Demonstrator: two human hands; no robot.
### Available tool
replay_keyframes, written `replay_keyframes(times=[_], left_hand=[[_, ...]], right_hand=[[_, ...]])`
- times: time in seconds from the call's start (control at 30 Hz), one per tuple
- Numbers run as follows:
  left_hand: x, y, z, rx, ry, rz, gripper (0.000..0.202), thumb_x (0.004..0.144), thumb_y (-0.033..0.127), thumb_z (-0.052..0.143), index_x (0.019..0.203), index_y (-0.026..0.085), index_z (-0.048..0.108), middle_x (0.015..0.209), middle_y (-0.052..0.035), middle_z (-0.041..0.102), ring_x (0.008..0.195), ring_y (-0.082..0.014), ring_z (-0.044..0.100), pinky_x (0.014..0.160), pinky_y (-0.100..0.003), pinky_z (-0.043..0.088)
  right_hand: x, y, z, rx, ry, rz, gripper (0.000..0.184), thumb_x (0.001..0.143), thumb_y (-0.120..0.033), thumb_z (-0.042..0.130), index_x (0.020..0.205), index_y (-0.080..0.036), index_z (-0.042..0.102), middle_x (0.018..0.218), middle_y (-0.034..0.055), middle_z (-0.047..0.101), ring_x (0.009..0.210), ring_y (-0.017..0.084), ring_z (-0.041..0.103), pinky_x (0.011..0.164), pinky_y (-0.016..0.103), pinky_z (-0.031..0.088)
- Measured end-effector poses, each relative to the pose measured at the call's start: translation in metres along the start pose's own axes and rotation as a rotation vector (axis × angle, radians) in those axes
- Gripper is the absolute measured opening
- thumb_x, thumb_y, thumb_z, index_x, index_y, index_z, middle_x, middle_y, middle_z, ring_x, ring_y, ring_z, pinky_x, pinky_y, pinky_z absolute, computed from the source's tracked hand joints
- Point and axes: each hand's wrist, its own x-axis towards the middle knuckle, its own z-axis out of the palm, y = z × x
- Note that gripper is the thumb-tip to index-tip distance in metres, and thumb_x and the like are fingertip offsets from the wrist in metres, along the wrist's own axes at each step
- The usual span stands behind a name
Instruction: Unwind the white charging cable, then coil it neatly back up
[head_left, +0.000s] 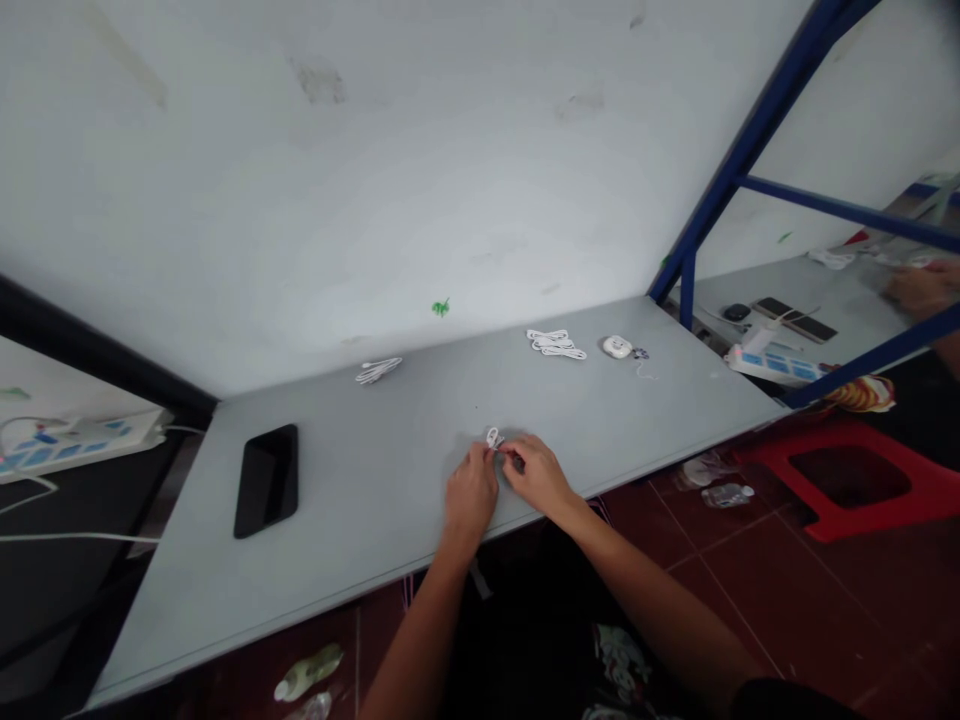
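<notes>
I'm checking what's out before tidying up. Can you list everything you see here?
grey tabletop: one, grey, along the white wall
smartphone: one, black, left end of the tabletop
coiled cables: two bundles, white, rear of the tabletop
round case: one, white, rear right of the tabletop
small white piece: one, white, at the fingertips of both hands
power strip: one, white and blue, far left
plastic bottles: at least two, clear, on the floor
stool: one, red, on the floor at right
metal frame: one, blue, upper right
co-worker's hand: one, far right
left hand: one, centre
right hand: one, centre
</notes>
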Motion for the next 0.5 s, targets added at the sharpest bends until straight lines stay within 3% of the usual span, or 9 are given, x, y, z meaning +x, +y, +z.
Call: replay_keyframes(times=[0.3,0.5], left_hand=[[0.001,0.001,0.003,0.088,-0.078,0.008,0.033,0.102,0.035,0.035,0.119,0.015,0.053,0.086,-0.0124,0.072,0.074,-0.0251,0.069,0.061,-0.03,0.043],[0.0,-0.005,0.007,0.009,-0.055,0.017,0.029,0.101,0.033,0.035,0.104,0.016,0.058,0.086,-0.0129,0.072,0.073,-0.0243,0.068,0.062,-0.031,0.044]], right_hand=[[0.012,0.002,-0.006,0.004,-0.105,-0.117,0.025,0.092,-0.009,0.046,0.1,-0.016,0.068,0.09,0.0101,0.066,0.087,0.022,0.062,0.082,0.038,0.054],[0.023,0.003,-0.011,0.05,-0.212,-0.124,0.022,0.092,-0.008,0.05,0.098,-0.017,0.069,0.089,0.0073,0.067,0.083,0.019,0.063,0.08,0.034,0.055]])
